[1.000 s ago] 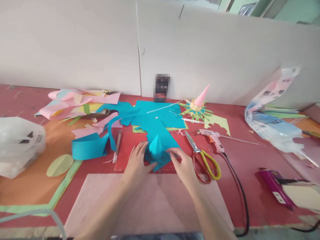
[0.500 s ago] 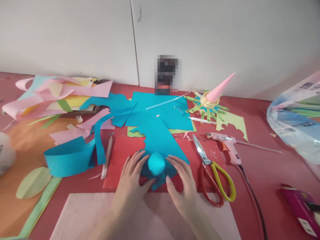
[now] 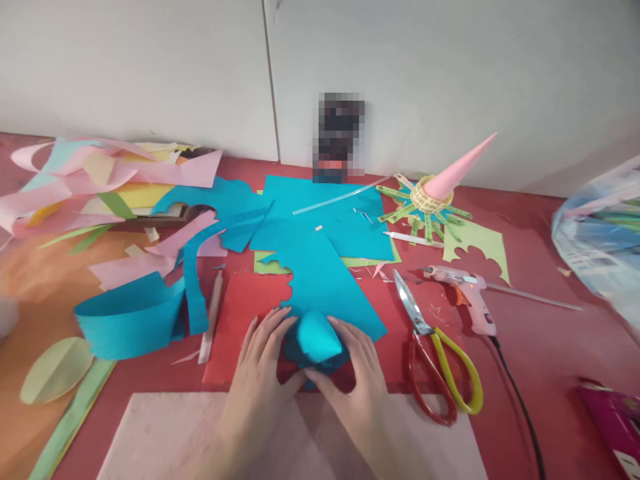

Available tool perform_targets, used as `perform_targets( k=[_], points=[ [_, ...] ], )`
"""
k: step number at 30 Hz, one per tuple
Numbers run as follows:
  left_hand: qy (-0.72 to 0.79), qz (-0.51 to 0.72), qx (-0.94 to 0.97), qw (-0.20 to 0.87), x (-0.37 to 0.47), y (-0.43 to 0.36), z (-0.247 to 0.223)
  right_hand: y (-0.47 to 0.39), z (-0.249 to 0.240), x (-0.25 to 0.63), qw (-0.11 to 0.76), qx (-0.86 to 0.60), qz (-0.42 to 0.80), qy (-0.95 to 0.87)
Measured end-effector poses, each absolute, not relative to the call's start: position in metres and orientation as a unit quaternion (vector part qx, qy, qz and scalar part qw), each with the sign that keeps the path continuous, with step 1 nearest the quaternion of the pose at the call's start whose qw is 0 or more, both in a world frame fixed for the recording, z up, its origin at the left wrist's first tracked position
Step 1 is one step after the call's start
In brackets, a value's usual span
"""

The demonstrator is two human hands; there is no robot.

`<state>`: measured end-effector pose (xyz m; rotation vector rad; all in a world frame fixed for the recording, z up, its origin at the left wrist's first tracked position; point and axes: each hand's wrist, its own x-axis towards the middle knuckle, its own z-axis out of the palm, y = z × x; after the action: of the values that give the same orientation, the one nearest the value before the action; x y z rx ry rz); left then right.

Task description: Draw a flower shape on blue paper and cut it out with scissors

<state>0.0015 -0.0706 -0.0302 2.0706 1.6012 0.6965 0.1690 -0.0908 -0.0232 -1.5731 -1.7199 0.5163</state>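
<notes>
A bright blue paper cone (image 3: 318,337) stands between my hands, its tip leaning toward me and to the right. Darker blue paper with wavy edges (image 3: 330,364) lies around its base. My left hand (image 3: 261,357) curls round the left side, with fingertips beside the cone. My right hand (image 3: 357,363) curves round the right side, and both thumbs meet at the near edge of the base. Beneath and behind lies a blue paper sheet (image 3: 330,280) with a scalloped left edge, on a red sheet (image 3: 233,340).
Scissors (image 3: 425,333) and a pink glue gun (image 3: 465,290) lie on the right. A pink cone on a green-armed paper piece (image 3: 433,200) stands behind them. Paper scraps (image 3: 125,180), a blue paper band (image 3: 125,327) and a pen (image 3: 213,313) are leftward. A plastic bag (image 3: 595,247) sits far right.
The cone's tip has tilted further right and toward me. My right thumb has come in to the near edge of the base, beside the left thumb. The view has shifted slightly.
</notes>
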Motion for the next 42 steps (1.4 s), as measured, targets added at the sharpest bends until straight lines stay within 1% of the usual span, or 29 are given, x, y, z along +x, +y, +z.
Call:
perform_targets(
  k=[5, 9, 12, 15, 19, 28, 33, 38, 42],
  points=[
    [0.58, 0.248, 0.74, 0.232, 0.002, -0.071, -0.026, -0.093, -0.017, 0.173, 0.38, -0.617, 0.221, -0.653],
    [0.601, 0.294, 0.698, 0.257, 0.002, -0.073, -0.023, -0.098, -0.009, 0.18, 0.435, -0.63, 0.269, -0.585],
    [0.62, 0.332, 0.655, 0.277, 0.001, -0.075, -0.018, -0.1, -0.007, 0.186, 0.467, -0.651, 0.252, -0.543],
    [0.64, 0.34, 0.628, 0.283, -0.001, -0.075, -0.016, -0.101, -0.007, 0.188, 0.454, -0.663, 0.213, -0.555],
    [0.65, 0.321, 0.628, 0.282, -0.002, -0.077, -0.019, -0.101, -0.008, 0.185, 0.436, -0.649, 0.167, -0.601],
    [0.65, 0.292, 0.646, 0.274, -0.001, -0.078, -0.02, -0.099, -0.018, 0.175, 0.4, -0.648, 0.123, -0.637],
    [0.648, 0.274, 0.662, 0.258, -0.001, -0.077, -0.025, -0.1, -0.02, 0.175, 0.391, -0.645, 0.113, -0.646],
    [0.648, 0.262, 0.674, 0.241, -0.002, -0.078, -0.031, -0.1, -0.02, 0.176, 0.39, -0.644, 0.129, -0.646],
    [0.616, 0.262, 0.71, 0.221, -0.004, -0.077, -0.033, -0.101, -0.021, 0.176, 0.38, -0.643, 0.141, -0.65]
  ],
)
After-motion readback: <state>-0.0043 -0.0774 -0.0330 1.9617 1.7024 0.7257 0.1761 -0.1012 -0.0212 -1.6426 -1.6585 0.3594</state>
